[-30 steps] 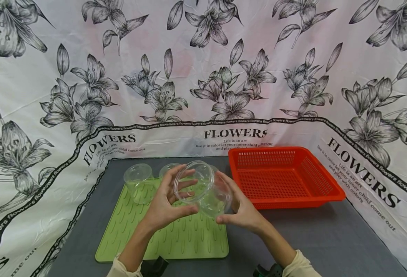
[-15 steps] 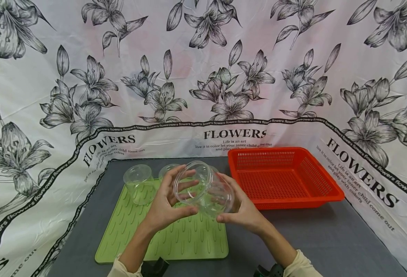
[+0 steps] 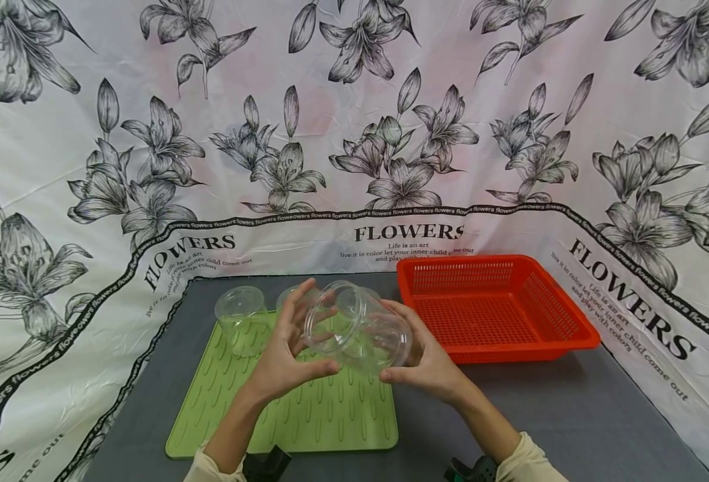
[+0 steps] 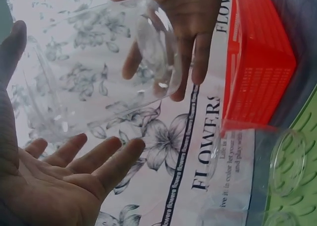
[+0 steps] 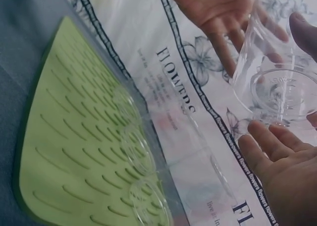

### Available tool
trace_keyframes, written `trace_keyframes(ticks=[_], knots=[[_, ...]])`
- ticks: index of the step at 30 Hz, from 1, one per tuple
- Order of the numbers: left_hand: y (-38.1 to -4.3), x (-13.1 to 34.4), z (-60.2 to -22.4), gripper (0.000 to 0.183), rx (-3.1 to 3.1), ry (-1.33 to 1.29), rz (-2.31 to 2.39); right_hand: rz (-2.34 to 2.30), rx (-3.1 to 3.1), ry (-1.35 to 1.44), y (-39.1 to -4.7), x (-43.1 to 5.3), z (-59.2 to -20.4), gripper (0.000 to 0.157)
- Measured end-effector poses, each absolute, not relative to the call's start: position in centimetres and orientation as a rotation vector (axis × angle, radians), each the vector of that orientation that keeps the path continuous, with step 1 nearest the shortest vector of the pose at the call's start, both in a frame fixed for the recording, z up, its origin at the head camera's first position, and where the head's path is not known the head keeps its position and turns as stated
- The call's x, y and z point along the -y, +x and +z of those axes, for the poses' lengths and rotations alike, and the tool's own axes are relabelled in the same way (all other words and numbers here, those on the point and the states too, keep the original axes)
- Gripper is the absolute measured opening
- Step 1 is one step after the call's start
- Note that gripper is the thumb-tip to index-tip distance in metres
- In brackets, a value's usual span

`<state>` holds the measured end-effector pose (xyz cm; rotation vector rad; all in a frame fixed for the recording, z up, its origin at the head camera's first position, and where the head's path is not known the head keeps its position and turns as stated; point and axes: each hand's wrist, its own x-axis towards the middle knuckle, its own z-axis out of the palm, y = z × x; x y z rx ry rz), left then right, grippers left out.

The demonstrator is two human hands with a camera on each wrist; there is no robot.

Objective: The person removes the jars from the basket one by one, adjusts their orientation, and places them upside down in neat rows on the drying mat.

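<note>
A clear plastic cup [image 3: 354,328] is held tilted above the green mat, its rim toward the left and its base toward the right. My right hand [image 3: 429,361] grips it around the base end, thumb in front and fingers behind. At the rim end, my left hand [image 3: 288,355] has its fingers spread and thumb apart, close around the rim. In the left wrist view, the left fingers [image 4: 111,156] lie just under the cup [image 4: 99,72]; whether they touch it I cannot tell. The right wrist view shows the cup's round base [image 5: 282,92] near the right fingers.
A green ribbed mat [image 3: 282,415] lies on the grey table [image 3: 541,415]. At its back stand more clear cups, one at the left [image 3: 242,321] and others partly hidden behind the hands. A red perforated basket [image 3: 499,355] sits at the back right. Flowered cloth [image 3: 390,147] hangs behind.
The cup has turned slightly, its base end shifting a little right along with my right hand. My left fingers have spread and drawn back slightly from the rim.
</note>
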<state>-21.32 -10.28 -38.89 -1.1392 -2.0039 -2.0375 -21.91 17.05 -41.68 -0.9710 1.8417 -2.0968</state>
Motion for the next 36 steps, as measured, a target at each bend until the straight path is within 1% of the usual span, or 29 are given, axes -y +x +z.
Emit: trace_keyframes(ticks=[11,20,27,36], knots=[[-21.3,11.6,-37.1,0.112,2.103,-1.036,-1.744,-2.035,-1.920,-0.978,-22.3,-17.7,-42.2,0.101],[-21.1,11.3,-36.1,0.114,2.218,-1.004,-1.569,-1.972,-1.979,-0.999,-22.3,-17.5,-42.3,0.101],[-20.6,10.9,-35.2,0.122,2.341,-0.953,-1.455,-1.947,-2.016,-1.004,-22.2,-17.4,-42.3,0.102],[-20.4,10.5,-35.0,0.118,2.425,-0.960,-1.271,-1.799,-2.209,-1.027,-22.1,-17.4,-42.0,0.103]])
